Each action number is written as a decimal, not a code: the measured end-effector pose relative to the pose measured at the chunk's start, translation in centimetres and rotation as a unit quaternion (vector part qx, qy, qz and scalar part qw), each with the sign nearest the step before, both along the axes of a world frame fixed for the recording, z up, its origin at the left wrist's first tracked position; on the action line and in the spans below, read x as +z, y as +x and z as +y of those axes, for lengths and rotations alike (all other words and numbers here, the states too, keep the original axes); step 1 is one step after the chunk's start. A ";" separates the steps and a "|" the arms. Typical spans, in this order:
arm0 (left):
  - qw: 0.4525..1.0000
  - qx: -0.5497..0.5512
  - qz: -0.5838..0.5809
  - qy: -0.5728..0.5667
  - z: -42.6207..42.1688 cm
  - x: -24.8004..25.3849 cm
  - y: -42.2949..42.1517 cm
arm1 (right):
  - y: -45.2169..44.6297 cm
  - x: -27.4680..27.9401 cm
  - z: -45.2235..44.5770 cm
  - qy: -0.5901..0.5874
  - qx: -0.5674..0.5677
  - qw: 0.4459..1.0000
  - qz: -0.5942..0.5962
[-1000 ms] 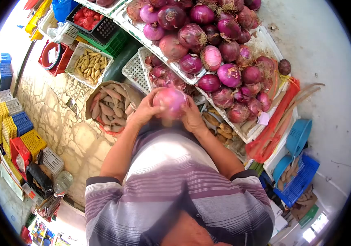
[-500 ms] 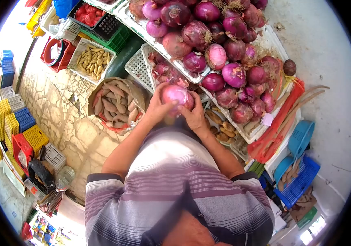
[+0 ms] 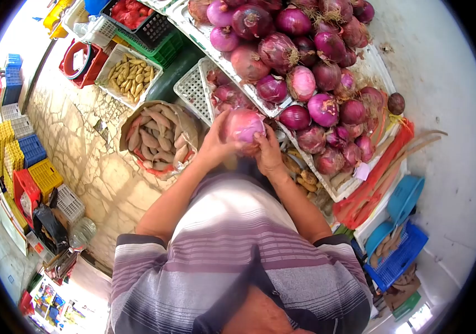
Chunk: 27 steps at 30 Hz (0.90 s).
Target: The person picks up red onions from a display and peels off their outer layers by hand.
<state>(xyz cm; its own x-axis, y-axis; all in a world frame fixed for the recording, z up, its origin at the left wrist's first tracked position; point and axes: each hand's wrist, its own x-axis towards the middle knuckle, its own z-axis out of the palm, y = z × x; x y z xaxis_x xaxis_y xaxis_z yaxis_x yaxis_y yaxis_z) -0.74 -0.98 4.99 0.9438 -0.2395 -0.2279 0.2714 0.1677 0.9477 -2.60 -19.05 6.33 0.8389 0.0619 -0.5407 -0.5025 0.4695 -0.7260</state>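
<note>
A large red onion [image 3: 242, 127] with pinkish-purple skin is held in front of my body, between both hands. My left hand [image 3: 215, 143] wraps around its left side. On the right side, the thumb and fingers of my right hand [image 3: 269, 151] press against the skin. Slight blur hides the detail at the fingertips. Just beyond the hands lies a white foam tray [image 3: 220, 72] with onions and loose skins. A big heap of red onions [image 3: 278, 53] fills the foam trays to the upper right.
A sack of sweet potatoes [image 3: 159, 136] stands on the floor at left. Behind it is a white crate of yellowish tubers [image 3: 130, 77]. Red netting [image 3: 374, 183], a blue basket [image 3: 396, 253] and blue bowls [image 3: 406, 197] sit at right. Stacked plastic crates [image 3: 32, 150] line the far left.
The onion has been turned in my hands, showing a different side. My right thumb has shifted up along its right side. The view has shifted slightly.
</note>
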 end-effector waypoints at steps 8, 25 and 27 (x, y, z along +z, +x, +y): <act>0.987 0.030 -0.085 0.131 0.5 -0.7 0.0 | 0.4 1.0 0.8 -0.016 0.067 0.997 -0.016; 0.975 0.008 -0.108 0.192 0.3 -0.1 0.1 | 2.0 1.9 1.5 -0.152 0.070 0.979 -0.113; 0.980 0.010 -0.095 0.176 0.3 0.0 -0.1 | 1.9 1.8 2.0 -0.138 0.050 0.985 -0.095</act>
